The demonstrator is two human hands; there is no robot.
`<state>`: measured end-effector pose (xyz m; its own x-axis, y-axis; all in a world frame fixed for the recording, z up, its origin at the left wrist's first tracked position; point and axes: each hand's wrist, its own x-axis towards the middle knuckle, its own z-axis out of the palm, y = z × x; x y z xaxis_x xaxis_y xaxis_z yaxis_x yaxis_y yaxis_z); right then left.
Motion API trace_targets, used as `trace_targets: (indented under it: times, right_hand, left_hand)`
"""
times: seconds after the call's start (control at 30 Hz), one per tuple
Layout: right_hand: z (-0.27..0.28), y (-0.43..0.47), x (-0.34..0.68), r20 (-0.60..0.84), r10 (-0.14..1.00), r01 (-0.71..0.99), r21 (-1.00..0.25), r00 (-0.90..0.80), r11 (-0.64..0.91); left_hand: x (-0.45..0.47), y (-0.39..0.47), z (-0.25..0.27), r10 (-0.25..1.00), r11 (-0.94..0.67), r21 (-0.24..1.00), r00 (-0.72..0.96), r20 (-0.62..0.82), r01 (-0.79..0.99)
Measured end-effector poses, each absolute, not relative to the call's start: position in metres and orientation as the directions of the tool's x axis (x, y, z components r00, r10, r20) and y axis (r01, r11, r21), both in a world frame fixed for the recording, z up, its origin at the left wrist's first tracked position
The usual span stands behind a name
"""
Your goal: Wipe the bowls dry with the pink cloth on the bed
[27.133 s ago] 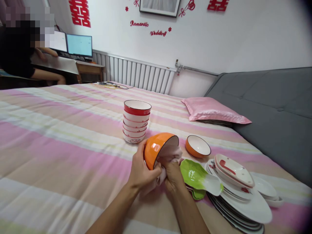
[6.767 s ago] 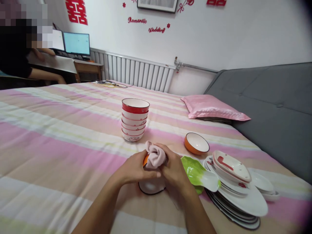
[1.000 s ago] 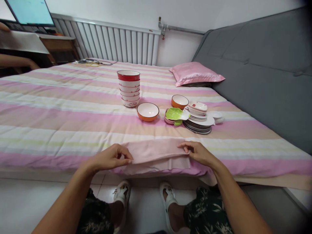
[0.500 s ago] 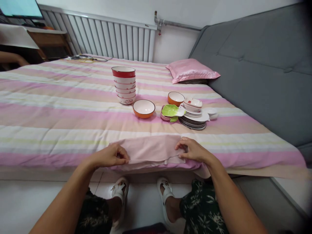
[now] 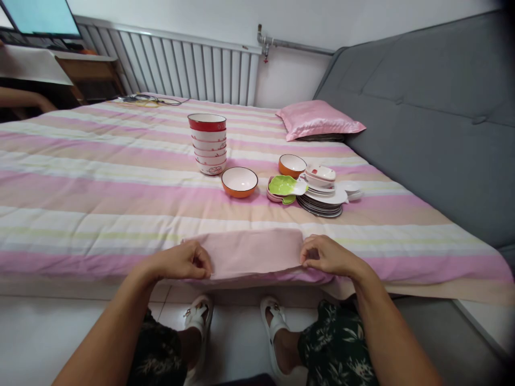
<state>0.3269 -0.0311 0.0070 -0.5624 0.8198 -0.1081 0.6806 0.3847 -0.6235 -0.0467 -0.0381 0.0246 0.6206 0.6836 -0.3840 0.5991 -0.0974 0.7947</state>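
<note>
A pale pink cloth (image 5: 253, 252), folded into a long strip, lies along the near edge of the bed. My left hand (image 5: 189, 261) pinches its near left corner between thumb and fingers. At the other end, my right hand (image 5: 328, 256) pinches the near right corner. The cloth looks smooth and stretched between both hands. Beyond it stand an orange bowl (image 5: 240, 182) with a white inside and a tall stack of bowls (image 5: 208, 145), the top one red. Green leaf-shaped dishes (image 5: 282, 185) rest beside a pile of plates (image 5: 321, 203).
Farther back are a second orange bowl (image 5: 292, 166) and a pink pillow (image 5: 319, 119) near the grey headboard (image 5: 422, 107). Cables (image 5: 155, 100) lie on the far side of the striped bedspread (image 5: 100, 203). Another person's arm (image 5: 26, 99) shows at the far left, below a desk.
The near edge of the cloth has been drawn toward me and flattened, covering the layer beneath. My right hand has shifted slightly right and closer; the view has tilted a little.
</note>
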Motion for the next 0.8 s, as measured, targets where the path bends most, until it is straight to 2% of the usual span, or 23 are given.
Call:
trace_targets:
  times: [0.13,0.2,0.23,0.27,0.33,0.43,0.5,0.6,0.7,0.8]
  right_hand:
    - [0.007,-0.033,0.328,-0.186,0.809,0.682,-0.659,-0.558,0.319]
    - [0.007,-0.030,0.328,-0.148,0.832,0.664,-0.683,-0.534,0.305]
    - [0.006,-0.028,0.328,-0.093,0.866,0.663,-0.684,-0.492,0.304]
    - [0.004,-0.024,0.328,-0.018,0.904,0.667,-0.682,-0.427,0.301]
    - [-0.004,-0.016,0.328,0.132,0.961,0.676,-0.688,-0.242,0.265]
    - [-0.021,-0.003,0.324,0.118,0.986,0.590,-0.791,-0.115,0.164]
    - [-0.030,0.002,0.319,0.106,0.989,0.588,-0.796,-0.103,0.147]
    - [-0.034,0.005,0.311,0.107,0.978,0.666,-0.719,-0.177,0.199]
    - [-0.031,0.005,0.306,0.110,0.965,0.741,-0.621,-0.238,0.254]
    - [-0.026,0.005,0.306,0.053,0.967,0.755,-0.614,-0.251,0.230]
  left_hand:
    - [-0.048,-0.039,0.026,0.609,-0.054,0.793,0.650,-0.455,0.607]
    - [-0.051,-0.038,0.029,0.642,-0.005,0.782,0.601,-0.475,0.623]
    - [-0.053,-0.037,0.031,0.696,0.008,0.778,0.555,-0.456,0.629]
    - [-0.055,-0.035,0.032,0.771,0.007,0.774,0.490,-0.407,0.633]
    - [-0.058,-0.029,0.031,0.927,-0.040,0.757,0.307,-0.216,0.652]
    - [-0.061,-0.021,0.024,0.997,-0.082,0.646,0.059,0.058,0.759]
    - [-0.061,-0.018,0.018,0.997,-0.078,0.576,0.068,0.038,0.814]
    - [-0.059,-0.018,0.013,0.991,-0.046,0.533,0.106,-0.082,0.845]
    - [-0.057,-0.019,0.010,0.991,-0.020,0.532,0.087,-0.100,0.847]
    - [-0.058,-0.019,0.012,0.988,-0.008,0.568,0.096,-0.124,0.823]
